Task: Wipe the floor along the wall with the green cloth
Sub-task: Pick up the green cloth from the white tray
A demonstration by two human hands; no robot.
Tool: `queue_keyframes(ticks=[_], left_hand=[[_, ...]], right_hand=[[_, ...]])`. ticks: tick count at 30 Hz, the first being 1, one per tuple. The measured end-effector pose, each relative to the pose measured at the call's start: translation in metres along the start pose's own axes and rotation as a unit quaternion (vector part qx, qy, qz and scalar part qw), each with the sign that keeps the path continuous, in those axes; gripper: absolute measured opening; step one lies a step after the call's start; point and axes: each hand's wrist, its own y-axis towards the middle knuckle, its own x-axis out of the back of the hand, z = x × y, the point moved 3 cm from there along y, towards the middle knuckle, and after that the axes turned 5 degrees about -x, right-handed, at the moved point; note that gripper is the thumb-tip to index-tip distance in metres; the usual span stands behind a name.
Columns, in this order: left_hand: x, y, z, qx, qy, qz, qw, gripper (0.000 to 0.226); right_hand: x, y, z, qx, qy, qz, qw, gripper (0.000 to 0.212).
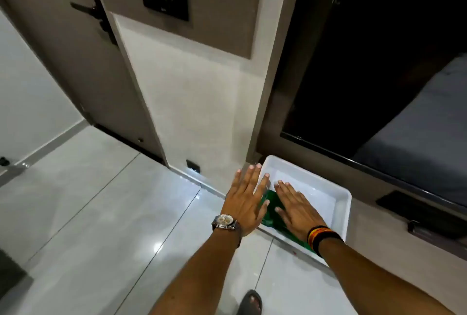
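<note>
The green cloth (271, 207) lies inside a white plastic tub (341, 203) that stands on the floor by the wall. My right hand (297, 209) is spread flat over the cloth, fingers apart, covering much of it. Above the tub's left rim hovers my left hand (246, 199), flat and open, a wristwatch on its wrist. Only a strip of cloth shows between the two hands and beside my right wrist.
Glossy grey floor tiles (113, 213) stretch to the left. The white wall (192, 102) meets the floor at a skirting with a small dark outlet (193, 166). A door (83, 61) stands at left, a dark doorway with a bed (429, 122) at right. My sandalled foot (250, 303) is below.
</note>
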Motion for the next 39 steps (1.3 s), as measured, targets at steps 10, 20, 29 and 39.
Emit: queue_keyframes(ticks=[10, 20, 29, 39], left_hand=[[-0.046, 0.012, -0.012, 0.046, -0.031, 0.044, 0.998, 0.082], [-0.007, 0.025, 0.025, 0.047, -0.031, 0.007, 0.998, 0.076], [0.036, 0.0, 0.16, 0.091, -0.014, -0.036, 0.995, 0.074], [0.002, -0.09, 0.33, 0.084, 0.017, 0.052, 0.995, 0.073]], right_hand=[[-0.058, 0.028, -0.041, 0.077, -0.076, 0.084, 0.991, 0.071], [-0.007, 0.025, -0.009, 0.021, 0.061, -0.004, 0.998, 0.073], [0.047, 0.114, 0.125, 0.043, 0.136, -0.133, 0.981, 0.079], [-0.055, 0.236, 0.264, 0.0, 0.106, -0.038, 0.994, 0.075]])
